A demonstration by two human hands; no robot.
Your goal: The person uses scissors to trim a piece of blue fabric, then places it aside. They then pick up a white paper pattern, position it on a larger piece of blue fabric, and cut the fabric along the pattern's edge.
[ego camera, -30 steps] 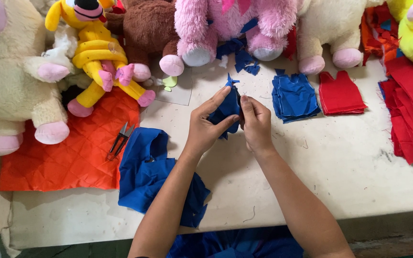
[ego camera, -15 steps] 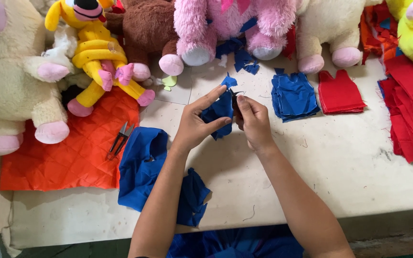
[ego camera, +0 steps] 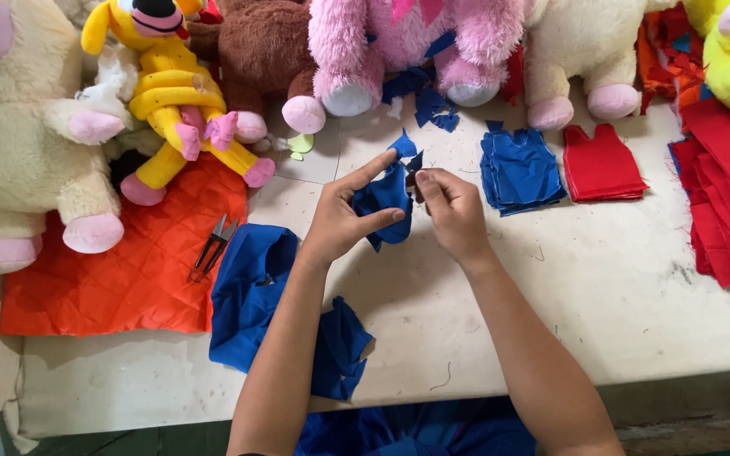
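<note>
Left hand (ego camera: 340, 221): thumb and forefinger spread, other fingers curled round a small blue cloth piece (ego camera: 386, 203), held just above the table (ego camera: 618, 321).
Right hand (ego camera: 454, 211): fingertips pinched on the right edge of the same piece; a small dark tool seems to sit in the pinch, too small to tell.
Near left: loose blue fabric (ego camera: 251, 291) under the left forearm.
Left: snips (ego camera: 211, 247) on an orange quilted cloth (ego camera: 111, 283).
Right: stack of blue pieces (ego camera: 519, 169), then red pieces (ego camera: 601, 165).
Far: row of plush toys (ego camera: 407, 42).
</note>
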